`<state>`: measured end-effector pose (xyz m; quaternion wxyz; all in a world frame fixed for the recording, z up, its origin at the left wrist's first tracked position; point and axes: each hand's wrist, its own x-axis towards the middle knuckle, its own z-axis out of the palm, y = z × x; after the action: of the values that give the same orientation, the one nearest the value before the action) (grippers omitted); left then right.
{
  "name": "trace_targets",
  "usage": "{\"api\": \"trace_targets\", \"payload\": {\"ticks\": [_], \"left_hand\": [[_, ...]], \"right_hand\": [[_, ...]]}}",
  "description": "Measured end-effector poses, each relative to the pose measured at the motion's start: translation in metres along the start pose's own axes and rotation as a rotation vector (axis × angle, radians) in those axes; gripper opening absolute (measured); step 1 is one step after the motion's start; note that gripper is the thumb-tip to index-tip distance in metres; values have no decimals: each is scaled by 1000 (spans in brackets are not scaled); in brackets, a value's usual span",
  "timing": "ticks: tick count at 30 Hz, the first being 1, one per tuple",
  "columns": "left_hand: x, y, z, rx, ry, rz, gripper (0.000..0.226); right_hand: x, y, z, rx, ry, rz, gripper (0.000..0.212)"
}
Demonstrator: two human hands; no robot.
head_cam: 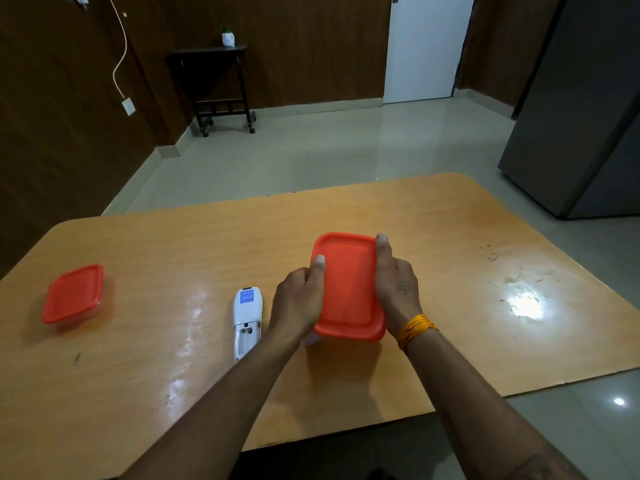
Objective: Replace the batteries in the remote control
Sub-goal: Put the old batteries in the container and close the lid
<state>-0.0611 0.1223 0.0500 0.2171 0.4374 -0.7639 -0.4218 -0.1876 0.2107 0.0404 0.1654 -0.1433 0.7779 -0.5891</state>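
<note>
A white remote control (247, 322) lies face down on the wooden table (173, 254), its battery compartment uncovered and without batteries. Just right of it is a box with an orange lid (348, 289). My left hand (298, 299) grips the box's left side with the thumb on the lid. My right hand (394, 285) holds its right side, fingers along the lid's edge. What the box holds is hidden.
A second box with an orange lid (73, 293) rests at the table's far left. The table's right part has scuff marks and a light glare. Beyond it are a tiled floor, a grey fridge (581, 109) and a small dark side table (214, 84).
</note>
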Motion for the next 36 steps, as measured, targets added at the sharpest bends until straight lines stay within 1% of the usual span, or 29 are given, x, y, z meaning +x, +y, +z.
{"api": "trace_targets", "payload": {"ticks": [2,5,10,13,16,19,21,25,27,31,32,33,35,36], "left_hand": [[4,4,-2,-57,-19,-63,74],[15,10,-4,-128,23,-81,77],[17,11,-7,-27,27,-87,77],[16,13,-8,-39,37,-100,77],[12,16,-7,-57,34,-98,70],[7,9,-5,-47,-16,-38,50],[0,-2,-7,-101,-26,-21,40],[-11,-14,-6,-193,-112,-34,28],[-12,-13,-3,-201,-62,-23,25],[-9,1,6,-229,48,-18,29],[-6,5,8,-249,61,-23,29],[-2,8,11,-270,67,-25,28],[7,15,19,-309,53,-22,28],[13,18,24,-331,35,-22,28]], "right_hand": [[-3,2,-1,-22,-40,-17,74],[-7,2,0,-13,-86,-26,70],[-5,3,4,15,-95,6,71],[-5,3,4,19,-88,6,71],[-3,3,-1,15,-56,26,70],[2,5,-11,-21,8,44,70],[6,7,-17,-34,45,72,70],[6,7,-25,-9,86,101,67],[3,7,-28,17,101,88,64],[-5,13,-36,63,99,46,58],[-8,13,-39,82,89,44,54],[-9,15,-41,106,75,42,45],[-8,15,-47,156,59,31,18],[-4,14,-50,173,65,24,13]]}}
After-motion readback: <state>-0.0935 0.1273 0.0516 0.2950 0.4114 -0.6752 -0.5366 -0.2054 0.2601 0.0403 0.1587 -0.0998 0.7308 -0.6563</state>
